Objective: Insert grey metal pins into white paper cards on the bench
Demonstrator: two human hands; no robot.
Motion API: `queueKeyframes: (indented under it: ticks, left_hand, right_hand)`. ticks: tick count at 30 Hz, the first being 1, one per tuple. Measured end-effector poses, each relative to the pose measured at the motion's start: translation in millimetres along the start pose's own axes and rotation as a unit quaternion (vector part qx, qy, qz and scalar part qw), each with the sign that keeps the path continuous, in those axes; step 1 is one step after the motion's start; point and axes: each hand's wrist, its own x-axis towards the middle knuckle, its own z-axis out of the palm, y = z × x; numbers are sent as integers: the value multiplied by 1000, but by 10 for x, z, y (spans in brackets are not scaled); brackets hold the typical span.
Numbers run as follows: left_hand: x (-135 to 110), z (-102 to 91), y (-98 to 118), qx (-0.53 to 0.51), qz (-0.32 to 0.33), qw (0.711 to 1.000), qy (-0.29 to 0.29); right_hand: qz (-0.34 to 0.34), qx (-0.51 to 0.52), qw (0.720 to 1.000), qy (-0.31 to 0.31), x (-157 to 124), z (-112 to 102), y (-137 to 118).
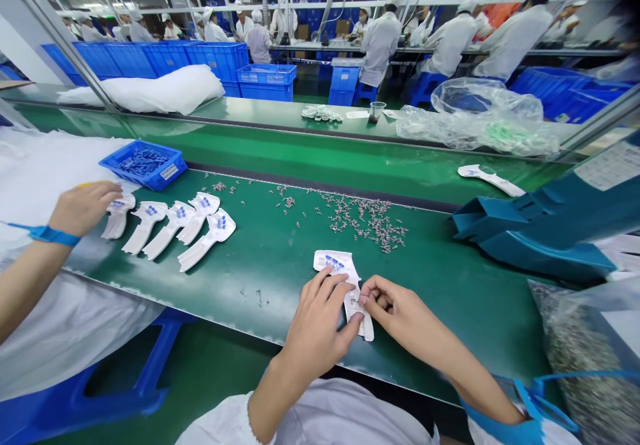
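Observation:
In front of me a white plastic handle shell (335, 263) lies on the green bench, with blue pieces in its wide upper end. My left hand (320, 315) grips the shell from the left, fingers across its middle and thumb at its lower part. Against its right edge, my right hand (395, 308) is closed in a pinch; whatever sits between those fingertips is too small or hidden to tell. Small metal parts show in the shell beside the fingertips. Just beyond lies a scattered heap of small metal parts (383, 225).
At left, a co-worker's hand (85, 208) touches one of several similar white shells (207, 238). A blue tray (167, 173) holds small blue parts. To the right stand a teal chute-like holder (540, 252) and a clear bag of metal parts (585, 345). Another shell (490, 180) lies farther back.

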Motion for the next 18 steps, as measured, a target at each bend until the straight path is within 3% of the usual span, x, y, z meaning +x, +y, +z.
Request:
queueKeyframes:
  ticks: [4, 10, 13, 18]
  left_hand:
    - [4, 1, -13, -3, 4, 1000, 4]
    - [-7, -15, -51, -43, 11, 999, 7]
    - [-19, -17, -63, -60, 14, 998, 9]
    - [-22, -11, -103, -82, 14, 996, 13]
  right_hand:
    - [35, 40, 999, 2, 21, -24, 28]
    - [109, 281, 953, -21, 6, -41, -29]
    - [110, 281, 953, -20, 20, 16, -17]
    - [58, 231, 971, -30, 91, 113, 39]
